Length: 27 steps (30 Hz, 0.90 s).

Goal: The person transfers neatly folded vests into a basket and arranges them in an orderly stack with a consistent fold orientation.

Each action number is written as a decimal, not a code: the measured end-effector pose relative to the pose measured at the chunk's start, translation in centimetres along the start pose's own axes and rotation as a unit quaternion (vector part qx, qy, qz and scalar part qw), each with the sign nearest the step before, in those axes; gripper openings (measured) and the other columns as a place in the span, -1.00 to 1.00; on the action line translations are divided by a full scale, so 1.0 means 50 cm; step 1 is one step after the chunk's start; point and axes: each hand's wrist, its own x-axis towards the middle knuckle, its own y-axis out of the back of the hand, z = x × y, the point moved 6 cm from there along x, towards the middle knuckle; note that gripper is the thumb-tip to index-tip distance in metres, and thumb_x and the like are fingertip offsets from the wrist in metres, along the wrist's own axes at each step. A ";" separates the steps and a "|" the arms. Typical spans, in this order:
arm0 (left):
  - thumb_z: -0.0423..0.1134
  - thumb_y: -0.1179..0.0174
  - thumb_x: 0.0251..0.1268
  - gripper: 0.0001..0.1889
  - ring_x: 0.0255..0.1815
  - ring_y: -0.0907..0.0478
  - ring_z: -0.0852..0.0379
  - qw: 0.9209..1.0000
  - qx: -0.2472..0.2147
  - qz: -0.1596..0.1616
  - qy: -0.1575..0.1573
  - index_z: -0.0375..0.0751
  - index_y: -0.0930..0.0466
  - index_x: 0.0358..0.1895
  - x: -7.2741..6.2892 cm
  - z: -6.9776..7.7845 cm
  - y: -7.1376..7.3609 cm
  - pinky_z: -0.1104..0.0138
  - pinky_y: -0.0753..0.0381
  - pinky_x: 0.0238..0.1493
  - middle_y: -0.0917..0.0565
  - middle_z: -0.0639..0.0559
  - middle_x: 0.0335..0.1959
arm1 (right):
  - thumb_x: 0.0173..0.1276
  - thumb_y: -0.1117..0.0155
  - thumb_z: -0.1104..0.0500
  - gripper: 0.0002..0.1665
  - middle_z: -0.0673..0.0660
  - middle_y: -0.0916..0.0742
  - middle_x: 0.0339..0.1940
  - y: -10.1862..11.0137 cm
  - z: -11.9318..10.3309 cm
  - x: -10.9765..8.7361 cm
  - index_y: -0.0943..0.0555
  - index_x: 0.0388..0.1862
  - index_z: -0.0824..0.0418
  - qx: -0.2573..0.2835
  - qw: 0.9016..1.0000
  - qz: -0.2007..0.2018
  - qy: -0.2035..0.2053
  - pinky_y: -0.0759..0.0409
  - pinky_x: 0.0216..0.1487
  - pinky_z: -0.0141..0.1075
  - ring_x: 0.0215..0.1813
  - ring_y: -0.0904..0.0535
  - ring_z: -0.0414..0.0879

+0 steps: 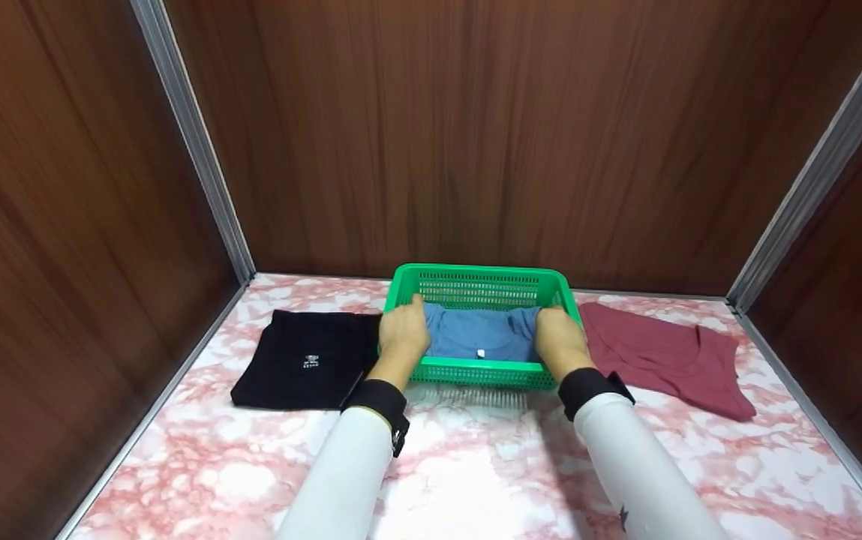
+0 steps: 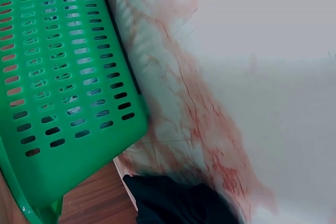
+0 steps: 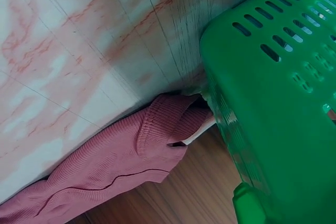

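Observation:
A green plastic basket [image 1: 487, 373] with slotted walls is held between both hands near the back wall. Its left side rim is gripped by my left hand [image 1: 403, 331], thumb over the inner edge. On the opposite rim, my right hand [image 1: 562, 341] has its fingers curled round the side. Inside lies a folded blue shirt [image 1: 479, 334] with a small white tag at its near edge. The left wrist view shows the slotted basket wall [image 2: 68, 77] close up; the right wrist view shows a basket corner [image 3: 252, 98].
A folded black shirt [image 1: 303, 367] with a small white print lies left of the basket. To the right, a dark pink garment [image 1: 671, 356] is spread on the marbled table [image 1: 250, 472]. Brown wood-grain panels [image 1: 461, 135] with metal corner strips enclose the back and sides.

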 end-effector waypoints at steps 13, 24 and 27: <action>-0.33 -0.25 0.36 -0.86 -0.14 -0.75 -0.05 0.999 -0.028 0.022 0.018 -0.17 -0.79 -0.13 -0.003 0.001 0.006 0.09 -0.75 -0.16 -0.73 -0.11 0.00 | 0.49 0.07 0.47 -0.65 0.44 -0.72 -0.05 0.006 -0.003 0.001 -0.72 -0.18 0.43 -0.011 1.000 -0.003 0.009 -0.69 -0.12 0.19 -0.11 -0.73 0.30; -0.38 -0.17 0.43 -0.84 -0.11 -0.73 -0.07 1.000 -0.018 0.021 0.006 -0.18 -0.76 -0.12 -0.001 0.010 0.007 0.11 -0.74 -0.12 -0.74 -0.11 -0.13 | 0.47 0.05 0.47 -0.65 0.43 -0.71 -0.07 0.010 -0.002 -0.002 -0.72 -0.25 0.41 -0.004 1.000 -0.003 0.013 -0.69 -0.21 0.21 -0.18 -0.73 0.34; -0.36 -0.20 0.42 -0.83 -0.08 -0.73 -0.05 1.000 0.004 0.009 -0.001 -0.14 -0.78 -0.11 -0.001 0.011 0.003 0.12 -0.74 -0.11 -0.77 -0.10 -0.12 | 0.48 0.05 0.47 -0.65 0.42 -0.69 -0.04 0.005 -0.002 -0.003 -0.72 -0.22 0.41 -0.007 1.000 -0.013 0.008 -0.69 -0.22 0.22 -0.17 -0.72 0.34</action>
